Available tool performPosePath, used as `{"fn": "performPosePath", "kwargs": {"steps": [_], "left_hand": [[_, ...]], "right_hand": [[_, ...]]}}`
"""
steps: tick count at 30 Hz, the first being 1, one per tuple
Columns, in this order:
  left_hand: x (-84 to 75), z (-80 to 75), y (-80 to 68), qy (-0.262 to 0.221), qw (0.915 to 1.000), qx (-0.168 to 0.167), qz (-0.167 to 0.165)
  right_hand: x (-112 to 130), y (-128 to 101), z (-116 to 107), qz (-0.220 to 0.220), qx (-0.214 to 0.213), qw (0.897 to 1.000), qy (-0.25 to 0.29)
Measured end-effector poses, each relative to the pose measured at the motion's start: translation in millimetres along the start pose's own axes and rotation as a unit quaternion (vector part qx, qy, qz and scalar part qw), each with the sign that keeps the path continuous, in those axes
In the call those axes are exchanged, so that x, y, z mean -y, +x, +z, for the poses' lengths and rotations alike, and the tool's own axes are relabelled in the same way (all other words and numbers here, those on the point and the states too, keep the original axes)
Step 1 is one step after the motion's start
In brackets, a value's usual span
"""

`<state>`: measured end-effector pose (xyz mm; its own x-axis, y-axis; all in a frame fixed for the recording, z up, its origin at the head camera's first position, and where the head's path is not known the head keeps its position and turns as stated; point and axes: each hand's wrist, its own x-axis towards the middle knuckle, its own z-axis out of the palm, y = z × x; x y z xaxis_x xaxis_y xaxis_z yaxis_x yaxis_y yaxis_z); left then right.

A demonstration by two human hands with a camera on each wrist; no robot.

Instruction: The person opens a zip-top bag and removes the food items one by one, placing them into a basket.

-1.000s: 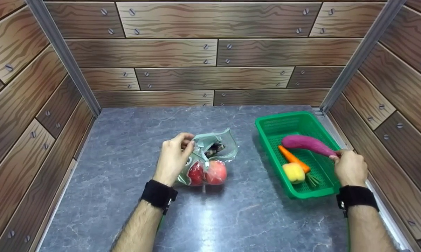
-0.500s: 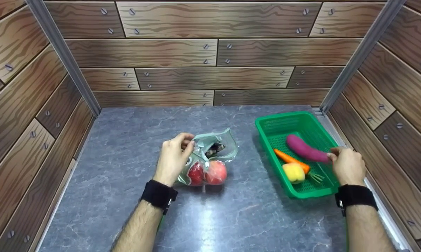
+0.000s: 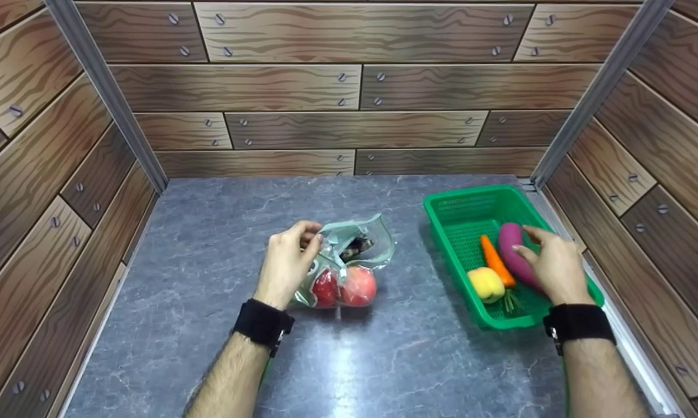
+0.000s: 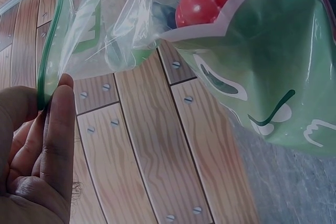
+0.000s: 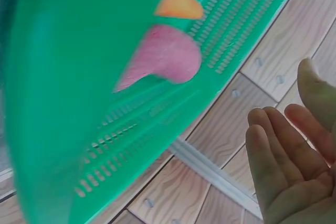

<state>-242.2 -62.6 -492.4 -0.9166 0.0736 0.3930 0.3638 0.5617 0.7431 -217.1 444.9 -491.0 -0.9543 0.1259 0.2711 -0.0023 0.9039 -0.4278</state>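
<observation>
Eggplant [image 3: 514,255] half hidden by right hand [image 3: 552,268], fingers loose | left hand [image 3: 285,264] pinching bag [image 3: 349,261]

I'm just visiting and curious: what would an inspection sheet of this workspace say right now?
Surface: grey marbled tabletop, no spills seen.
Job's things: clear zip bag with two red fruits and a dark item; green basket holding a purple eggplant, a carrot and a yellow pepper.
Clutter: nothing seen.
Hands: left hand pinches the bag's zip edge; right hand is open over the eggplant, whether it touches cannot be told.
Cables: nothing seen; a black band on each wrist.
Surroundings: wood-print walls with metal corner posts.
</observation>
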Motion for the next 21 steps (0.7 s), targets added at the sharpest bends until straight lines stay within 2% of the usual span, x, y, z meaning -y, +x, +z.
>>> {"fn": "performPosePath", "kwargs": {"steps": [9,21], "left_hand": [[-0.5,1.1,-0.8,0.004,1.0000,-0.001,0.004],[-0.3,2.5,-0.7,0.007,0.9999,-0.005,0.007]], "right_hand": [[33,4,5,-0.039,-0.009,0.999,0.014],[80,8,17,-0.070,0.008,0.997,0.021]]}}
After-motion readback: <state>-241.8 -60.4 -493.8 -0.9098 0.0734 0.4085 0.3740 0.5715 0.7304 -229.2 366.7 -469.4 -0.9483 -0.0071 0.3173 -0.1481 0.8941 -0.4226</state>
